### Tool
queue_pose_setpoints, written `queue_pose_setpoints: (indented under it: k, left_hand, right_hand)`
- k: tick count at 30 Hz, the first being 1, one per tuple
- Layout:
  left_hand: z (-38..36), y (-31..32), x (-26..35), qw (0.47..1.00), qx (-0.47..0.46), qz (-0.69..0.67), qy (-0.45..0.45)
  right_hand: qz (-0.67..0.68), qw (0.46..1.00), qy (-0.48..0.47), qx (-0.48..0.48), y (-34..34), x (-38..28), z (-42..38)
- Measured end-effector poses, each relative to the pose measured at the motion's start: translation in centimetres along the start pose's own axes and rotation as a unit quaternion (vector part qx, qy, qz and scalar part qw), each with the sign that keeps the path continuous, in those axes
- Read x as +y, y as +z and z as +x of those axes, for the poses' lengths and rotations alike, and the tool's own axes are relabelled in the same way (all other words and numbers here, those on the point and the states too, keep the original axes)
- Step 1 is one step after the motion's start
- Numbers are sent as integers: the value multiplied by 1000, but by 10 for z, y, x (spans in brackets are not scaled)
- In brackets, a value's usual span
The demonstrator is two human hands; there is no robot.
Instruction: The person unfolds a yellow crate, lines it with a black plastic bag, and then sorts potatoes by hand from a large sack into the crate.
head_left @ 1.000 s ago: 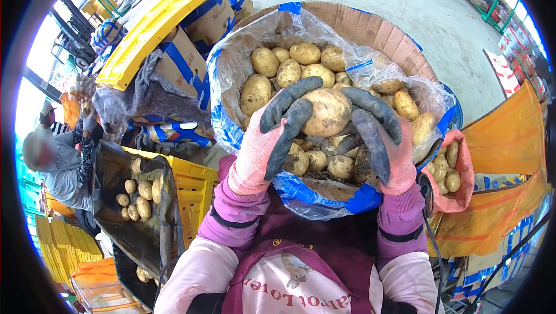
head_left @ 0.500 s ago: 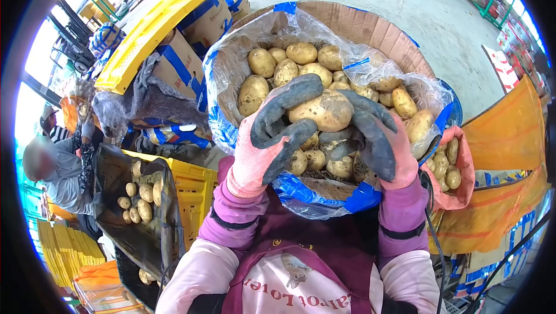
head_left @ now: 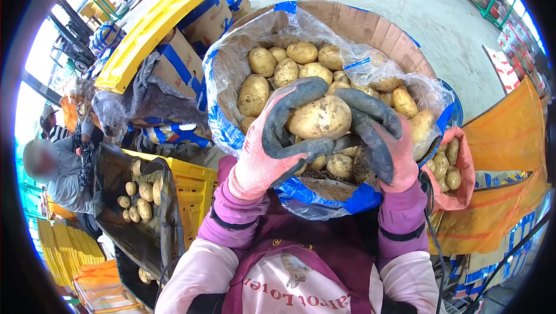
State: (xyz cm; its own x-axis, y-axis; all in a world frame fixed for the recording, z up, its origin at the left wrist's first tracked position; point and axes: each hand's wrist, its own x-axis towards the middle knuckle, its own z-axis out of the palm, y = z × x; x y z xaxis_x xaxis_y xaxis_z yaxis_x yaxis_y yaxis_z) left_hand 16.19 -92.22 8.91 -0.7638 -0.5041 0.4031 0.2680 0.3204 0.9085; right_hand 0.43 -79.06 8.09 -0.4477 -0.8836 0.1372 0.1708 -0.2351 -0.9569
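Between my two gloved hands is a large potato [head_left: 320, 118] with specks of soil on its skin. My left hand [head_left: 277, 131] curls round its left side, fingers above and thumb below. On the other side, my right hand [head_left: 383, 137] has its dark fingertips against the potato's right end. Both gloves are pink with dark grey palms and fingers. Beneath them a large round cardboard container [head_left: 399, 33], lined with clear plastic and blue tape, holds many potatoes [head_left: 285, 73] and loose soil.
At right a pink sack [head_left: 457, 195] holds more potatoes, beside orange sheeting [head_left: 504, 123]. On the left, several potatoes lie on a dark sloping sheet [head_left: 110, 181] next to a yellow crate [head_left: 194, 192]. A co-worker [head_left: 66, 181] is farther left. Taped boxes [head_left: 179, 65] stand behind.
The potato has turned in my hands and now shows a smoother, paler face. My left thumb has shifted lower, under it. My right fingers have shifted slightly around its end.
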Motion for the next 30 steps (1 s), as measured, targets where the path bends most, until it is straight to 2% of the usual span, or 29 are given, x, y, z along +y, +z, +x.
queue_pose_setpoints:
  k: [1, 5, 8, 10, 11, 13, 14, 15, 17, 18, 19, 20, 21, 22, 24, 26, 27, 28, 29, 30]
  left_hand:
    - [0, 1, -1, 1000, 20, 2, 12]
    - [0, -3, -4, 997, 8, 55, 48]
    - [-1, -6, -5, 991, -2, 108, 76]
    - [-4, -12, -16, 993, 1, 92, 73]
    - [-5, -12, -15, 993, 1, 93, 73]
    - [-4, -9, -6, 989, 17, -148, -4]
    - [0, -1, 0, 989, 104, -94, -49]
    - [1, 1, 0, 989, 105, -93, -49]
    - [3, 3, 1, 969, 120, -216, 4]
    - [6, 11, 6, 991, 126, -51, -8]
    - [6, 1, 2, 983, 46, 179, -11]
    - [6, -3, -6, 995, 47, 84, -11]
    - [5, -5, -11, 999, 48, -11, -11]
    - [5, -5, -7, 999, 51, -8, -11]
    - [8, 3, 2, 970, 142, -181, -74]
    - [-3, 5, -13, 994, 76, 8, 75]
    - [-10, 3, -19, 981, 45, 118, 147]
    - [1, 3, 0, 982, 3, 188, 27]
    - [3, 3, -7, 999, 37, 26, -22]
    - [6, 1, -7, 994, 50, -73, -68]
  right_hand:
    - [-3, 1000, 24, -10, -2, 0, 0]
    - [2, 999, 29, -15, 0, -2, -1]
    - [79, 994, 76, -28, 1, -11, 0]
    - [232, 943, 193, -138, -2, -10, -2]
    - [232, 943, 192, -138, -2, -9, -1]
    - [105, 984, 128, -67, 1, -7, 1]
    - [105, 984, 128, -68, 3, -7, 1]
    - [107, 986, 118, -42, 5, -7, 1]
    - [108, 988, 107, -17, 5, -7, 1]
    - [94, 992, 79, -37, 4, -7, 2]
    - [80, 994, 51, -56, 3, -6, 3]
    - [79, 994, 52, -59, 3, -1, 4]
    - [48, 997, -4, -57, 3, 5, 5]
    - [18, 997, -59, -55, 4, 9, 6]
    - [17, 996, -61, -59, 3, 5, 6]
    - [15, 996, -64, -64, 3, 4, 6]
    - [-57, 993, -85, -53, 4, 6, 4]
    - [-128, 985, -105, -42, 4, 8, 3]
    - [-125, 985, -107, -48, 3, 11, 2]
    - [-129, 984, -116, -39, 2, 14, 3]
